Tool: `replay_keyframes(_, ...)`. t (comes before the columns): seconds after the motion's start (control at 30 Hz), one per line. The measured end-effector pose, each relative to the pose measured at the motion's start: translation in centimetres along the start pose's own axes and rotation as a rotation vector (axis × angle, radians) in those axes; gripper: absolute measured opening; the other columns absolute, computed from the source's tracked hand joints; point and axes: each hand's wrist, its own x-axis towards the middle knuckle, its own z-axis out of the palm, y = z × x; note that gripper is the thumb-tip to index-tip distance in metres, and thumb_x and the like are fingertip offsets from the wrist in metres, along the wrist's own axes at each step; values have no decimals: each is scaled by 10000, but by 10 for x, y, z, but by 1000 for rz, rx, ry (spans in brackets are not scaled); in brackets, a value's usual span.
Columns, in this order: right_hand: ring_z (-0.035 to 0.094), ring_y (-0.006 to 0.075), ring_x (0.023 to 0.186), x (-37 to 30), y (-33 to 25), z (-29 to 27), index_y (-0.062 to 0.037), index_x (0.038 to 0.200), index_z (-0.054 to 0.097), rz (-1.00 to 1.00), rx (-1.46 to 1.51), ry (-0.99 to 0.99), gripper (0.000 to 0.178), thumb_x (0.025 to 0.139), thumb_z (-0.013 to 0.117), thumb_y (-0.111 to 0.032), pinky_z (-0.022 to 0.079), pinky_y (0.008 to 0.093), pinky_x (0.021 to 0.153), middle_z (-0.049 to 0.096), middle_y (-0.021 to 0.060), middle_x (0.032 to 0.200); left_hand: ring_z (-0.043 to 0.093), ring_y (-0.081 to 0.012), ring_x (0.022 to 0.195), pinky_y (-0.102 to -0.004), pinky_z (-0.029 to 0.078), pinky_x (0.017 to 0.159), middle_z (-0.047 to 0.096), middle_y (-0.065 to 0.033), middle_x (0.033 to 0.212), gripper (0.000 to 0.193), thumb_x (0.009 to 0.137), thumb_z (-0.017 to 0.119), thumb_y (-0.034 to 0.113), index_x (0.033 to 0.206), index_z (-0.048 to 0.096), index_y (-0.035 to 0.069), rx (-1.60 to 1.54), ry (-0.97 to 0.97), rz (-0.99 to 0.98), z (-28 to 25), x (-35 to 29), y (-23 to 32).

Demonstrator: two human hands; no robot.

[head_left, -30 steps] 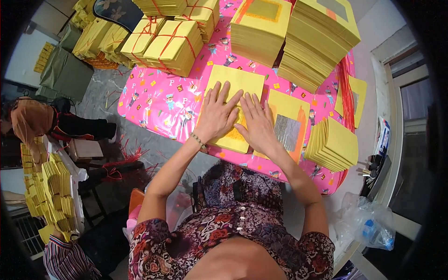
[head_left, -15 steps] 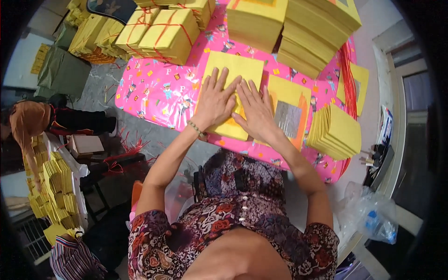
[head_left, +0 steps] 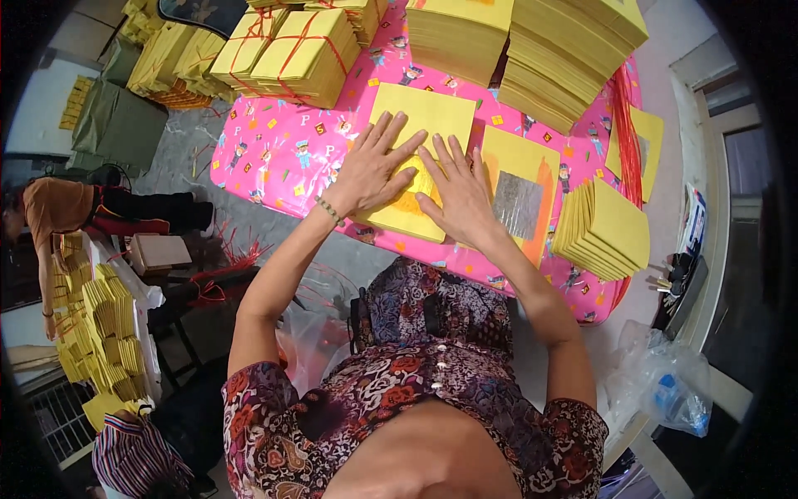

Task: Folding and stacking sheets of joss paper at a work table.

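Observation:
Under both my palms lies a stack of yellow paper (head_left: 426,108) on the pink patterned tablecloth (head_left: 274,158). My left hand (head_left: 378,169) rests flat on its left side, fingers spread. On the right side my right hand (head_left: 459,187) lies flat too, its fingers apart and pointing away from me. An orange patch shows on the paper between the hands. Just right of the stack is a yellow sheet (head_left: 517,150) with a silver square and an orange border, partly behind my right wrist. A fanned bundle of folded yellow paper (head_left: 600,230) sits farther right.
Tall yellow paper stacks (head_left: 461,41) and bundles tied with red string (head_left: 303,54) stand at the back. Red strings (head_left: 628,133) hang over the right edge. A person in an orange top (head_left: 62,212) bends over more yellow paper at left. A clear plastic bag (head_left: 661,387) is at lower right.
My left hand has shifted slightly left, its fingers spreading wider across the paper. My right hand stays flat on the stack. At left, the other person's arm has moved.

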Motion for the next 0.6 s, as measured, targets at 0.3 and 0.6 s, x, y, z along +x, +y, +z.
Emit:
replay_keyframes(0.3,252,345,1486,12,10,-3,-117,1498,420,-27,-22,41,619,962,565,-392,140,564,1210,352,163,1573,205,-429,1489,-522,193,1211,221,-209,1620,612,1012,441,429,1575,297,236,-70,-8,22,6,1,-17)
replay_keyframes(0.6,619,279,1147,38,50,1,-69,1189,655,-193,-129,327,354,884,706,-242,461,414,936,660,129,1226,603,-251,1197,-369,488,998,573,-178,1378,458,1001,582,225,1420,517,53,-1018,362,-391,-5,17,-39)
